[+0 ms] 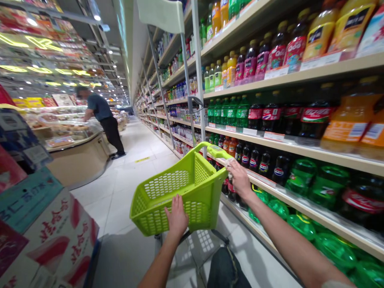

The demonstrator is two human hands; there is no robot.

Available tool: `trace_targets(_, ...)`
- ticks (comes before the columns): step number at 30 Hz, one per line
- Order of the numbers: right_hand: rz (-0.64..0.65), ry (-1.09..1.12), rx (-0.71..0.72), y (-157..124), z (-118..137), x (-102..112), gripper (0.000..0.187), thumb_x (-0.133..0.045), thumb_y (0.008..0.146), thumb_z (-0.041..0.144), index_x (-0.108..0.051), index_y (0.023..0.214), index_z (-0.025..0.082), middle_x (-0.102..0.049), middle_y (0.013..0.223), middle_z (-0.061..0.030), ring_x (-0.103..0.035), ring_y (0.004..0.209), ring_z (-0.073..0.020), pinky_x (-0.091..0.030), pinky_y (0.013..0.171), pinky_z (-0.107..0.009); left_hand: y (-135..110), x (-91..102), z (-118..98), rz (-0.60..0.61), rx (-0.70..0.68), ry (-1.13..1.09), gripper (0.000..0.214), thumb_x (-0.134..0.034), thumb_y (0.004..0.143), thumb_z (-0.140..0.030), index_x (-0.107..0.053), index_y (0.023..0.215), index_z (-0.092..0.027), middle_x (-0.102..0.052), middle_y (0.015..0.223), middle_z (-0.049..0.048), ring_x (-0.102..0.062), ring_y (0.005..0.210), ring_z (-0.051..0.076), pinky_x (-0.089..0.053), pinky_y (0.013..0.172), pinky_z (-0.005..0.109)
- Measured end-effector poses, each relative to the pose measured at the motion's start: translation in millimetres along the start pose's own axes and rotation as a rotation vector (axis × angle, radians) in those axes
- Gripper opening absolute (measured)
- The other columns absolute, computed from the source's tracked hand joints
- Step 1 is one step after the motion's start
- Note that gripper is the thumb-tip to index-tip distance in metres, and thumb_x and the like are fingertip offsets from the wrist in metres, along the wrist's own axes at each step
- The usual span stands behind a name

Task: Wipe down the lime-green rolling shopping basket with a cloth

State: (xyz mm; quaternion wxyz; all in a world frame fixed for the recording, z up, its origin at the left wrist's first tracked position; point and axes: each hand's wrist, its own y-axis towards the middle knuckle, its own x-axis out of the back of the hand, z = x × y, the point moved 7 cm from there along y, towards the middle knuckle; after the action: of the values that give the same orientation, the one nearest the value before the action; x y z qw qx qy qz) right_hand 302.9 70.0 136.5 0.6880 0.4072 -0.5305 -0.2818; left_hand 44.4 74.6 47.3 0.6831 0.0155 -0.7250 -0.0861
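A lime-green plastic shopping cart [192, 200] with perforated sides stands turned sideways before me in the aisle. My left hand [177, 218] lies against its near side wall, fingers stretched out and holding nothing. At the right end of the cart's handle [217, 152], my right hand [239, 176] is closed over the corner. Between its fingers and the green plastic shows a crumpled whitish cloth [229, 166], perhaps a tissue; most of it is hidden. The part of the basket floor I can see holds nothing.
Shelves [264, 138] of bottled drinks rise close on the right. Stacked drink cartons [60, 236] stand at the near left. Farther off, a person [103, 116] leans over a curved display counter [79, 160]. A pale tiled aisle [135, 140] runs between them.
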Motion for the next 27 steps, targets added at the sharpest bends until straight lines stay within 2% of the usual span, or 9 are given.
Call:
trace_targets(3, 0.104, 0.086, 0.212, -14, 42, -22, 0.034, -0.041, 0.08, 0.005, -0.065, 0.097, 0.021, -0.059, 0.115, -0.0039, -0.042, 0.12, -0.0182, -0.039, 0.096, -0.039, 1, 0.0, 0, -0.003, -0.012, 0.009, 0.071, -0.038, 0.066, -0.009, -0.022, 0.135, -0.014, -0.018, 0.144, 0.0084, -0.015, 0.132, 0.024, -0.019, 0.101, 0.058)
trace_targets(5, 0.143, 0.122, 0.292, -16, 59, -32, 0.034, -0.042, 0.08, 0.005, -0.064, 0.099, 0.024, -0.06, 0.115, -0.0017, -0.044, 0.118, -0.0172, -0.039, 0.096, -0.037, 1, 0.6, 0, -0.01, -0.046, 0.025, 0.071, -0.037, 0.066, -0.007, -0.023, 0.135, -0.014, -0.019, 0.144, 0.0079, -0.017, 0.132, 0.023, -0.017, 0.102, 0.058)
trace_targets(9, 0.056, 0.051, 0.054, 2, 26, -24, 0.043, -0.041, 0.079, 0.004, -0.056, 0.114, 0.023, -0.055, 0.12, -0.0058, -0.041, 0.121, -0.0202, -0.036, 0.097, -0.043, 1, 0.0, 5, -0.016, -0.015, 0.017, 0.07, -0.037, 0.066, -0.007, -0.023, 0.134, -0.013, -0.02, 0.143, 0.0083, -0.018, 0.131, 0.021, -0.016, 0.103, 0.056)
trace_targets(11, 0.04, 0.036, 0.004, 4, 19, -23, 0.042, -0.04, 0.079, 0.003, -0.056, 0.114, 0.02, -0.055, 0.12, -0.0076, -0.039, 0.122, -0.0209, -0.036, 0.098, -0.044, 1, -0.4, 5, -0.013, 0.02, 0.005, 0.07, -0.038, 0.066, -0.009, -0.023, 0.135, -0.012, -0.019, 0.144, 0.0091, -0.018, 0.132, 0.022, -0.018, 0.102, 0.056)
trace_targets(17, 0.172, 0.156, 0.355, -22, 88, -56, 0.031, -0.045, 0.081, 0.008, -0.063, 0.103, 0.023, -0.06, 0.114, -0.002, -0.042, 0.119, -0.0158, -0.04, 0.096, -0.034, -1, 0.7, 4, -0.002, -0.047, 0.019, 0.07, -0.04, 0.066, -0.01, -0.023, 0.134, -0.011, -0.02, 0.143, 0.0091, -0.017, 0.132, 0.023, -0.016, 0.102, 0.057)
trace_targets(19, 0.165, 0.133, 0.314, -20, 82, -56, 0.034, -0.045, 0.08, 0.006, -0.062, 0.104, 0.024, -0.06, 0.115, -0.0022, -0.043, 0.118, -0.0167, -0.039, 0.096, -0.036, -2, -0.7, 14, 0.003, -0.014, 0.02, 0.07, -0.04, 0.067, -0.011, -0.023, 0.134, -0.011, -0.019, 0.144, 0.0092, -0.017, 0.132, 0.022, -0.015, 0.103, 0.055)
trace_targets(23, 0.091, 0.06, 0.066, -2, 39, -41, 0.04, -0.042, 0.078, 0.002, -0.06, 0.108, 0.02, -0.057, 0.118, -0.008, -0.04, 0.121, -0.0219, -0.036, 0.097, -0.044, -4, -5.3, 32, 0.015, 0.068, 0.033, 0.07, -0.04, 0.067, -0.011, -0.021, 0.135, -0.01, -0.017, 0.144, 0.0087, -0.014, 0.132, 0.022, -0.014, 0.104, 0.055)
trace_targets(25, 0.09, 0.082, 0.061, -5, 42, -43, 0.041, -0.042, 0.077, 0.002, -0.06, 0.109, 0.02, -0.057, 0.118, -0.0079, -0.04, 0.121, -0.0217, -0.036, 0.097, -0.044, -5, -7.1, 31, 0.019, 0.064, 0.034, 0.071, -0.04, 0.067, -0.011, -0.021, 0.135, -0.01, -0.017, 0.144, 0.0087, -0.013, 0.133, 0.023, -0.014, 0.104, 0.056)
trace_targets(27, 0.133, 0.152, 0.171, -15, 67, -54, 0.039, -0.042, 0.078, 0.003, -0.061, 0.107, 0.021, -0.059, 0.116, -0.0059, -0.041, 0.121, -0.0194, -0.038, 0.097, -0.041, -5, -7.7, 30, 0.024, 0.066, 0.032, 0.072, -0.04, 0.066, -0.01, -0.021, 0.135, -0.009, -0.016, 0.144, 0.0088, -0.013, 0.133, 0.023, -0.014, 0.103, 0.056)
